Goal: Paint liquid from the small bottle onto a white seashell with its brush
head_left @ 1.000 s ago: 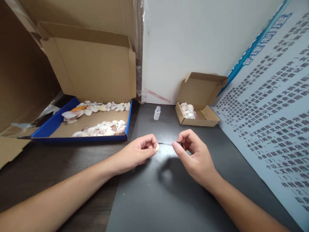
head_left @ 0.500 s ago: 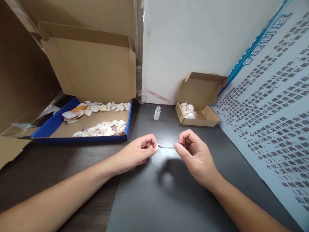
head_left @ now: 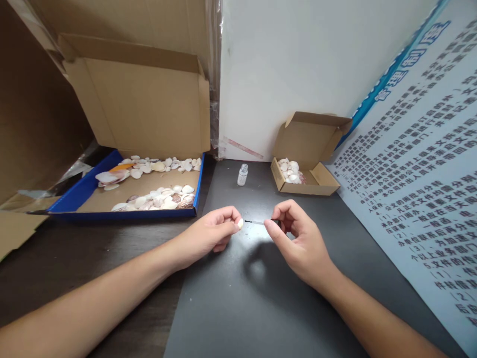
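Left hand [head_left: 212, 233] pinched a small shell [head_left: 240, 223] over the bench [head_left: 261, 298], right hand [head_left: 298, 238] gripped a thin brush [head_left: 257, 222] w/ its long axis lying left-right, tip just right of shell

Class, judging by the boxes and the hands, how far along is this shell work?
Done: a few shells lie in the small box. In hand: the left hand pinches one shell; the right hand holds a thin brush at it. Left: many shells in the blue tray.

A white wall [head_left: 290, 64] rises behind a dark tabletop [head_left: 261, 308], a printed poster [head_left: 421, 164] leaning at right.
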Tool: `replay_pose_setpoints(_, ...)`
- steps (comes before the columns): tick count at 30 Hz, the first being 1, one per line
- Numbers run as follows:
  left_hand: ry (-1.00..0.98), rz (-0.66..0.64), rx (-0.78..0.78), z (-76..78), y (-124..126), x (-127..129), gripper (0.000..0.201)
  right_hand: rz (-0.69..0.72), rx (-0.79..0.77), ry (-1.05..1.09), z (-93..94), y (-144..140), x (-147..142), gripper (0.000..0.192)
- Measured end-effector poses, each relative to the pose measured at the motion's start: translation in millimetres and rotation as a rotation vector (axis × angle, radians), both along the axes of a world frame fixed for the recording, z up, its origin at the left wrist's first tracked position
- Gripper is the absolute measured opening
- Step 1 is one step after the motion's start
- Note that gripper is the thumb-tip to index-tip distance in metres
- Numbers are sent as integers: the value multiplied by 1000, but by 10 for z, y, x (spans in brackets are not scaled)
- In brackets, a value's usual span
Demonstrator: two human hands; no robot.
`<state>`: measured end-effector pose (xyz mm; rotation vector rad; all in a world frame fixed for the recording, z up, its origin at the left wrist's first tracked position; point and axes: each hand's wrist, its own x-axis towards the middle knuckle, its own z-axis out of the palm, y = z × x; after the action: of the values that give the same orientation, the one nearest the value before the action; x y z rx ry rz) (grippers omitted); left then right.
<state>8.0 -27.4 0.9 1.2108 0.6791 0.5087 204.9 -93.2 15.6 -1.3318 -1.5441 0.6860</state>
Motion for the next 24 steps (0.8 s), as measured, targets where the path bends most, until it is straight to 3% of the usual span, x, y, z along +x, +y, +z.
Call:
replay_pose_setpoints(13,-21,11,-83,18,-5,-4,11,74,11,54,-20,-2,-2,11)
replay_pose_setpoints(24,-43,38,-138,42,-12,6,7,82,-67,36,-41,-4,11,10)
